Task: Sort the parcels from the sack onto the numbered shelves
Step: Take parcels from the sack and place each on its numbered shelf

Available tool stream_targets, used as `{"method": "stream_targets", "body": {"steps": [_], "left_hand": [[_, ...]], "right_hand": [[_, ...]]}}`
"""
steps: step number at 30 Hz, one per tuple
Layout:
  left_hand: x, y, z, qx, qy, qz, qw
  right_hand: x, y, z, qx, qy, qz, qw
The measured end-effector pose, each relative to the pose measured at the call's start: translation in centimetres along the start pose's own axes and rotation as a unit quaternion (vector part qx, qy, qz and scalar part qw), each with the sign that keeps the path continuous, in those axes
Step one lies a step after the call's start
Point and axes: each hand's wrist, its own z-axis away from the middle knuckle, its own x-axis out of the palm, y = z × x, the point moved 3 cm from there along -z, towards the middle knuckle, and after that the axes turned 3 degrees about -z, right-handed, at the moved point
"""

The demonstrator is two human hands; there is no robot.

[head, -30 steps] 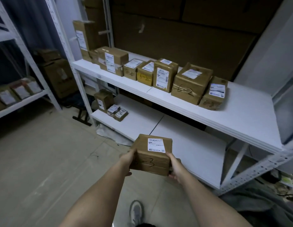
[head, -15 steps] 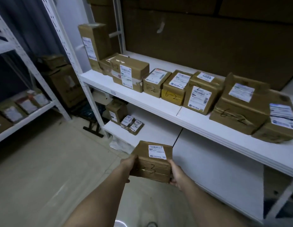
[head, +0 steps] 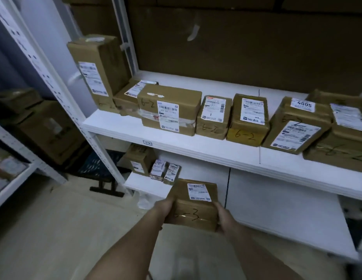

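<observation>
The parcel (head: 193, 205), a flat brown box with a white label on top and "6-3" scrawled on its near side, is held in the air in front of the lower shelf (head: 277, 215), just short of its front edge. The left hand (head: 166, 206) clasps its left end and the right hand (head: 223, 216) its right end, fingers curled under and around the cardboard on both sides.

Above it, the upper shelf (head: 196, 147) carries a row of boxes marked "6-2" (head: 248, 120), packed side by side. The lower shelf holds only a small brown box (head: 138, 159) and two little packets (head: 165, 171) at its far left.

The likeliest slip is a misfile: the upper row is closer to eye level and full of near-identical numbers (one digit apart), so the parcel could land among the 6-2s. The shelf's own tag (head: 147, 142) is too small to read. Setting the parcel down at the left could also nudge the little packets off the open end.
</observation>
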Motion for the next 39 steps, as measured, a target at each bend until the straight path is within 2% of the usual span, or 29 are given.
{"method": "stream_targets", "body": {"steps": [9,14,18,23,32,36,39], "left_hand": [[-5.8,1.8,-7.6,-0.010,-0.056,-0.092,0.994],[-5.9,0.7,-13.1,-0.026,-0.071,-0.088,0.993],[-4.5,0.0,-19.1,-0.018,-0.079,-0.076,0.994],[-1.1,-1.5,-27.8,0.021,-0.072,-0.075,0.994],[4.5,-2.7,-40.4,0.079,-0.065,-0.051,0.993],[5.9,-3.3,-43.5,0.089,-0.079,-0.028,0.993],[6.5,-3.4,-45.1,0.102,-0.060,0.000,0.993]], "right_hand": [[7.0,1.1,-1.0,0.055,0.087,-0.030,0.994],[9.1,1.7,-5.4,0.069,0.088,-0.029,0.993],[10.5,3.3,-10.6,0.052,0.111,-0.058,0.991],[10.4,7.8,-19.3,0.038,0.146,-0.034,0.988],[9.7,12.7,-33.3,-0.065,0.210,-0.026,0.975],[9.4,13.4,-36.7,-0.080,0.211,-0.030,0.974],[9.6,13.5,-38.5,-0.090,0.195,-0.050,0.975]]}}
